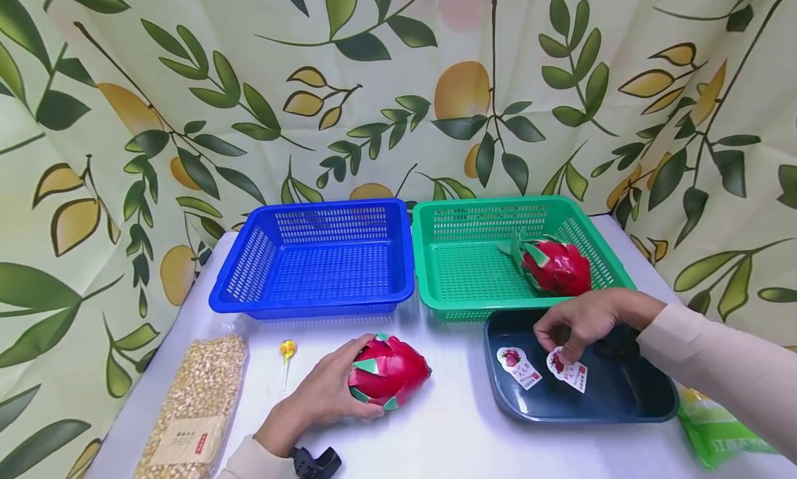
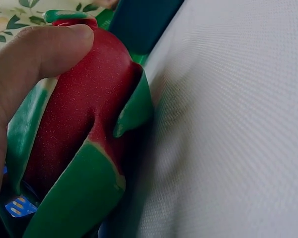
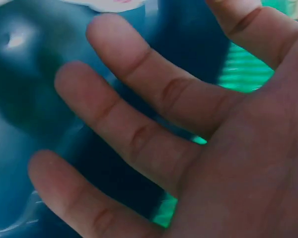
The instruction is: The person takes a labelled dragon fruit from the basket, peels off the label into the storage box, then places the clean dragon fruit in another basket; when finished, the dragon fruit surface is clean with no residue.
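Observation:
A red dragon fruit (image 1: 398, 372) with green scale tips lies on the white table, with my left hand (image 1: 339, 389) gripping its left end. Up close in the left wrist view, the thumb presses on the red skin (image 2: 89, 74). Over the dark blue tray (image 1: 517, 410), my right hand (image 1: 582, 320) pinches a dragon fruit sticker (image 1: 569, 375) by its upper edge, the thumb covering part of it. Beside it in the tray is another sticker (image 1: 519, 368). The right wrist view shows the other fingers (image 3: 134, 134) loosely bent above the tray's surface.
Behind the tray stands a green basket (image 1: 454, 304) holding another dragon fruit (image 1: 560, 266). A blue basket (image 1: 311, 304) is to its left. On the left lie a bag of corn kernels (image 1: 202, 382) and a lollipop (image 1: 287, 351). A green packet (image 1: 716, 430) lies at right.

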A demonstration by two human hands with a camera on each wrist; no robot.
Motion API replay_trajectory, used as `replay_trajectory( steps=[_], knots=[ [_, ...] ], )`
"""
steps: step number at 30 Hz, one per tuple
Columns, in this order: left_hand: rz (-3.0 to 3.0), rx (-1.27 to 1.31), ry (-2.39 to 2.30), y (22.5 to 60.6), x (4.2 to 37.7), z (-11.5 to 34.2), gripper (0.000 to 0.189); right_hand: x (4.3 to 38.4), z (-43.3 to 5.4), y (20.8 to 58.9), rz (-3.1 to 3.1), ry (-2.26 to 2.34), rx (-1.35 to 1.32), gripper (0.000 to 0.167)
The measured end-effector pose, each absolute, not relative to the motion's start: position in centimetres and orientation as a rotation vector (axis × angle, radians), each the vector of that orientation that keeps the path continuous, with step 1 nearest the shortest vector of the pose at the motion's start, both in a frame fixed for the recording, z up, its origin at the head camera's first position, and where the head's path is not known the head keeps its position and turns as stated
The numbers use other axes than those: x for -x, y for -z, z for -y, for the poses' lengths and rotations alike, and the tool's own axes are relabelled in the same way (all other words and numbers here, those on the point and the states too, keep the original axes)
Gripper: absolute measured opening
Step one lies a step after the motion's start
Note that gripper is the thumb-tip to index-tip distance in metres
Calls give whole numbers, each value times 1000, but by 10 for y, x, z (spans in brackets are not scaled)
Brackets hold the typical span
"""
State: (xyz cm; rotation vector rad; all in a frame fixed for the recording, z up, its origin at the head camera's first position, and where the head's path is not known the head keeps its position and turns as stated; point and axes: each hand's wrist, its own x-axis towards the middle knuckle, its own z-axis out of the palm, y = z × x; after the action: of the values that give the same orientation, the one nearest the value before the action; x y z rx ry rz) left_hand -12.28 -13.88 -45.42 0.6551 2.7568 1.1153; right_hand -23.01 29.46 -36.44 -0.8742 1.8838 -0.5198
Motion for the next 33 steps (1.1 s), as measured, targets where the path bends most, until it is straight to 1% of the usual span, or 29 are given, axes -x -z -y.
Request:
replay_trajectory(
  steps=[4, 9, 15, 18, 25, 33],
  knots=[
    [-2740, -631, -1119, 453, 122, 138, 103, 220, -298, 377, -1953, 477, 697, 27],
    [-2748, -649, -1126, 454, 122, 137, 103, 210, -309, 393, -2048, 542, 633, 35],
    [-2767, -663, -1143, 457, 122, 138, 104, 217, -341, 425, -2127, 592, 792, 43],
    [-2781, -655, -1133, 457, 122, 139, 104, 220, -349, 437, -2158, 601, 878, 46],
    [-2793, -653, -1126, 456, 122, 138, 104, 200, -319, 410, -2239, 569, 723, 43],
    [-2770, -628, -1142, 455, 121, 138, 103, 198, -315, 413, -2305, 502, 729, 38]
  ],
)
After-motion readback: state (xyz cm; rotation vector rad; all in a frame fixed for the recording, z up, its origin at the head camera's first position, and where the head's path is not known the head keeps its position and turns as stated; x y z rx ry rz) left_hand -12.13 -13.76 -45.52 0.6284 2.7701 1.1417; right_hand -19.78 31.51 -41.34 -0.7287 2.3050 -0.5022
